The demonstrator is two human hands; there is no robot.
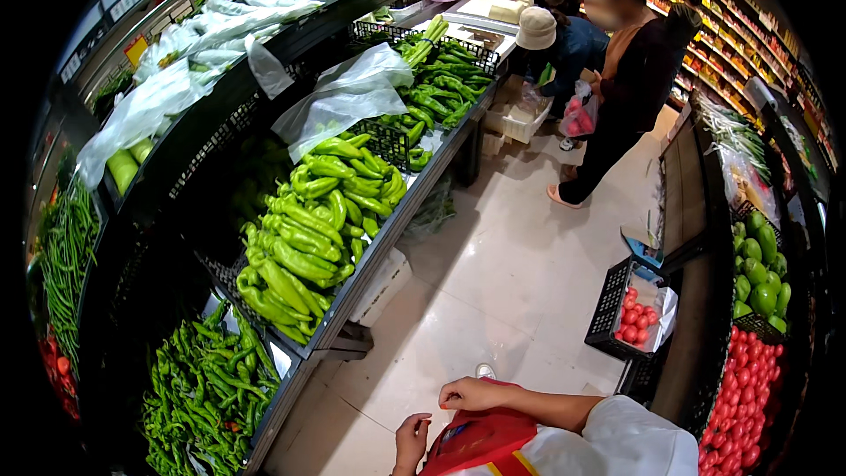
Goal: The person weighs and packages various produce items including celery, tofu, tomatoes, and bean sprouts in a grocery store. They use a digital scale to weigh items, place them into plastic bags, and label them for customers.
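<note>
My left hand (412, 437) is at the bottom, with bent fingers slightly apart and nothing visible in it. Close by, my right hand (470, 395) hangs over the red apron (486, 435) at my waist, fingers curled down and the palm hidden. Neither hand touches the produce. To the left, the nearest goods are a heap of thin green chili peppers (205, 387) and a pile of larger light-green peppers (297, 258) on a dark sloping display stand (370, 277). A sheet of clear plastic (350, 96) lies across the stand beyond them.
Ahead in the aisle (502, 264), a person (628, 73) holds a bag of red produce (580, 112); another in a hat (538, 28) bends over a white crate (525, 120). On the right are a black crate of tomatoes (634, 320) and a produce stand (743, 403).
</note>
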